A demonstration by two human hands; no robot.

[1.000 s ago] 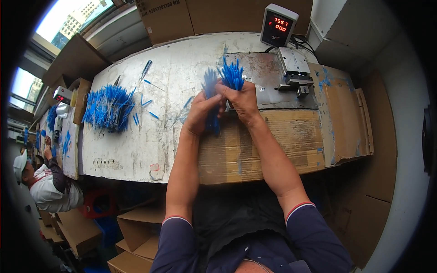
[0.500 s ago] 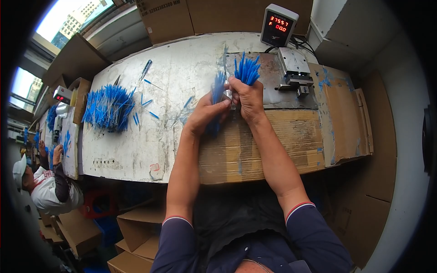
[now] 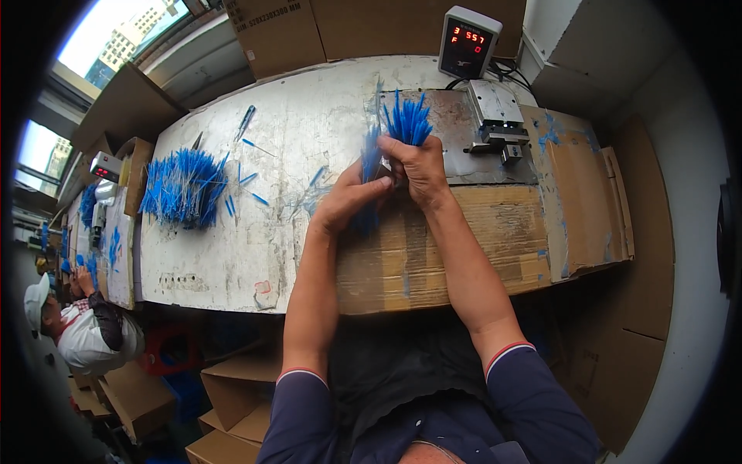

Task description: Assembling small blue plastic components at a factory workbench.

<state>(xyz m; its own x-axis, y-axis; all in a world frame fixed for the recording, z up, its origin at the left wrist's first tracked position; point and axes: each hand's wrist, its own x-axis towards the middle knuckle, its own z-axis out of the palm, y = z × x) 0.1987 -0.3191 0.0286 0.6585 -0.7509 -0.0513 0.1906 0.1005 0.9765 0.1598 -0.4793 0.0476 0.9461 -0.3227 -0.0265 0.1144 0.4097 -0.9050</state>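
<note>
Both my hands are together over the middle of the bench. My right hand (image 3: 423,168) is closed around a bundle of thin blue-tipped wire sticks (image 3: 407,122), which look like small twisted-wire brushes; their tips fan out above the fist. Beside it, my left hand (image 3: 346,197) is closed on another bundle of blue-tipped sticks (image 3: 372,151), smeared by motion, that shows above and below the fingers. The fingertips of the two hands meet or nearly meet, and the lower ends of the right bundle are hidden there.
A large pile of blue-tipped sticks (image 3: 184,189) lies at left, with several loose ones nearby. A slim tool (image 3: 245,122) lies behind them. At back right stand a red-lit counter (image 3: 468,42) and a metal fixture (image 3: 498,112). A co-worker (image 3: 97,332) sits far left.
My right hand and its bundle have shifted slightly left, closer to the left bundle. The co-worker's hands have come closer together. Some digits on the counter display look different.
</note>
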